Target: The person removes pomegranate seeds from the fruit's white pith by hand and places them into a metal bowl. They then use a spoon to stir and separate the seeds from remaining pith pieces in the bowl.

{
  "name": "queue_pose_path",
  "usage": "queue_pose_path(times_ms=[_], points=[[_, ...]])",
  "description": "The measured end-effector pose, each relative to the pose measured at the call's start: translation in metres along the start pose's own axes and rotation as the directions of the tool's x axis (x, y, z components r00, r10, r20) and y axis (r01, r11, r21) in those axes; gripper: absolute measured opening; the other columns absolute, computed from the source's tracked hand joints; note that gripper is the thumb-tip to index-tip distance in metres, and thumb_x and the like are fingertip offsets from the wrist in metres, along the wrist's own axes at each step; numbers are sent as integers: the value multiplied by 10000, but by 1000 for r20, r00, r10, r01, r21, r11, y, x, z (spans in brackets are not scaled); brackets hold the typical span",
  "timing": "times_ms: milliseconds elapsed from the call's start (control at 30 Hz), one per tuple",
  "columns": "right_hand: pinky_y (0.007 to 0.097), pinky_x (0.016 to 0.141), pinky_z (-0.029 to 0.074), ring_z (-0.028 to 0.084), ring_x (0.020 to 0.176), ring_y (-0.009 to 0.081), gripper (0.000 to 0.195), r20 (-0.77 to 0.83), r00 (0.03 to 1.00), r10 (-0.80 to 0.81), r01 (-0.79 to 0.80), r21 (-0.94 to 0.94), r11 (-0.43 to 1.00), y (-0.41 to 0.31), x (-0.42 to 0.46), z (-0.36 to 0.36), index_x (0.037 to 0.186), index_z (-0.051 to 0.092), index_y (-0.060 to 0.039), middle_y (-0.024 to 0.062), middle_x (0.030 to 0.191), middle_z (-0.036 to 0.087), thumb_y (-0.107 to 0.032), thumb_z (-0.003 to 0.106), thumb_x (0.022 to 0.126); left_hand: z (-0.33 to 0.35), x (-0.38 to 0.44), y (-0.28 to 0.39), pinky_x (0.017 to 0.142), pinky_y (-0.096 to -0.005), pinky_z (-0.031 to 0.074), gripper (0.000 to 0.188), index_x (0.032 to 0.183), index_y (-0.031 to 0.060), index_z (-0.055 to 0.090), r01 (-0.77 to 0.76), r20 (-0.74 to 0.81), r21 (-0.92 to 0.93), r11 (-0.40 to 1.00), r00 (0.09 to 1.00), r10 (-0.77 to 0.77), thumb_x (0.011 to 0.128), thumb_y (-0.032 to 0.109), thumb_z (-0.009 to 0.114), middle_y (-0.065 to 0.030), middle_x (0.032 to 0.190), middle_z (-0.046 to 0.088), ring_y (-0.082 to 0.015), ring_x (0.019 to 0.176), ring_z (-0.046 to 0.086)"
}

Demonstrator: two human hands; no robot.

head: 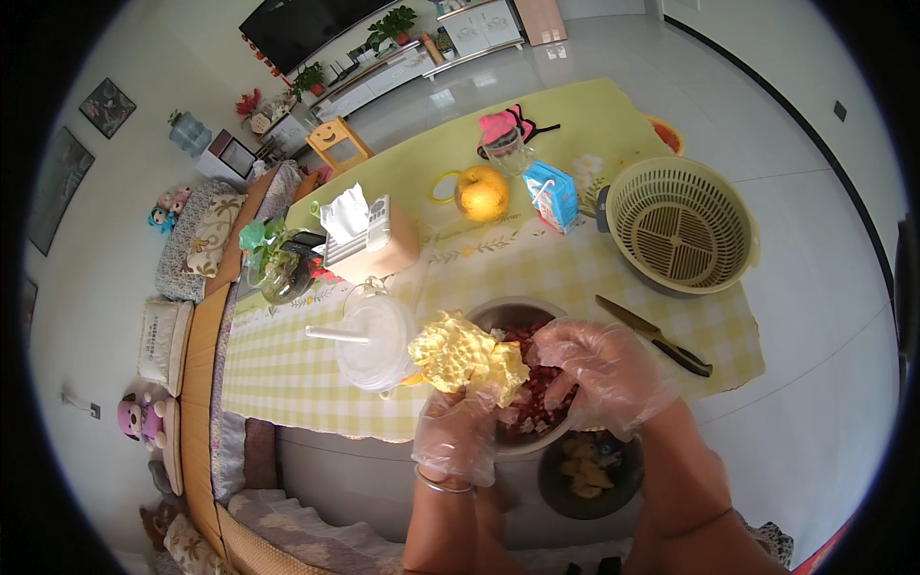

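My left hand [460, 433], in a clear plastic glove, grips a piece of pomegranate rind [460, 356] with its pale yellow, pitted inner side facing up. Beneath the rind and both hands is a stainless steel bowl [514, 311] with red pomegranate seeds [540, 402] and some pale scraps in it. Over the bowl's right side, my gloved right hand [602, 363] has its fingers curled close to the rind. Whether anything is between those fingers is hidden. Part of the bowl is covered by my hands.
A knife [650, 334] lies right of the bowl, near a colander [683, 223]. Left stand a lidded plastic container [374, 345] and a tissue box [381, 248]. Farther back are a whole pomegranate [481, 194], a drink carton [552, 195] and a glass [507, 151]. Below the table edge, a bin [557, 496] holds peel.
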State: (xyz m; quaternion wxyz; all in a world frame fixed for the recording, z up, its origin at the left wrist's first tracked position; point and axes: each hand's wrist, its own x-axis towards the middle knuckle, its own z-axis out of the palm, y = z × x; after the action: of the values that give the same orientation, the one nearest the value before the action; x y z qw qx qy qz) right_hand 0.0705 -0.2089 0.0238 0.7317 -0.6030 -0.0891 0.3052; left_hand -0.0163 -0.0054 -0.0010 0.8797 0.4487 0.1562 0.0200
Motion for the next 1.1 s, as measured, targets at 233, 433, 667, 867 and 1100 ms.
queue_pose_path(times_ms=[233, 433, 667, 867, 1100], points=[[295, 699, 573, 671, 788, 138, 239, 5, 989, -146, 146, -71, 987, 13, -1, -10, 1203, 630, 31, 101, 1023, 720, -134, 566, 1042, -4, -8, 8, 697, -375, 578, 447, 1368, -31, 539, 80, 126, -124, 989, 990, -64, 930, -34, 626, -212, 1223, 671, -342, 951, 703], [294, 680, 559, 660, 731, 124, 224, -18, 980, -197, 195, -100, 976, 7, -10, -7, 1136, 651, 30, 90, 979, 722, -154, 569, 1036, -16, -32, -8, 706, -353, 572, 426, 1320, 8, 598, -65, -1, 371, 926, 997, 71, 902, -55, 647, -132, 1170, 689, -247, 904, 690], [266, 666, 531, 680, 779, 134, 308, -22, 978, -207, 200, -181, 963, -11, -28, -25, 1196, 650, 23, 99, 1042, 726, -232, 556, 1051, -19, -94, -8, 924, -393, 547, 493, 1378, -60, 548, 302, 292, 381, 874, 858, -423, 887, -41, 594, -155, 1247, 677, -262, 1117, 668], [290, 698, 551, 689, 783, 151, 245, -19, 967, -253, 242, -234, 942, -8, -28, -25, 1181, 647, 28, 116, 1072, 721, -141, 570, 1021, -79, -62, -90, 734, -342, 540, 268, 1198, 35, 673, -536, 517, 807, 247, 440, -734, 965, 150, 609, -69, 978, 704, -181, 915, 689], [326, 689, 529, 644, 700, 179, 278, -64, 895, -442, 397, -340, 853, 1, -21, -32, 990, 665, 54, 129, 854, 689, -220, 619, 998, -65, -62, -124, 749, -382, 561, 325, 1223, 121, 704, -426, 286, 902, -78, 721, -632, 942, 278, 661, -177, 1005, 714, -297, 944, 702]])
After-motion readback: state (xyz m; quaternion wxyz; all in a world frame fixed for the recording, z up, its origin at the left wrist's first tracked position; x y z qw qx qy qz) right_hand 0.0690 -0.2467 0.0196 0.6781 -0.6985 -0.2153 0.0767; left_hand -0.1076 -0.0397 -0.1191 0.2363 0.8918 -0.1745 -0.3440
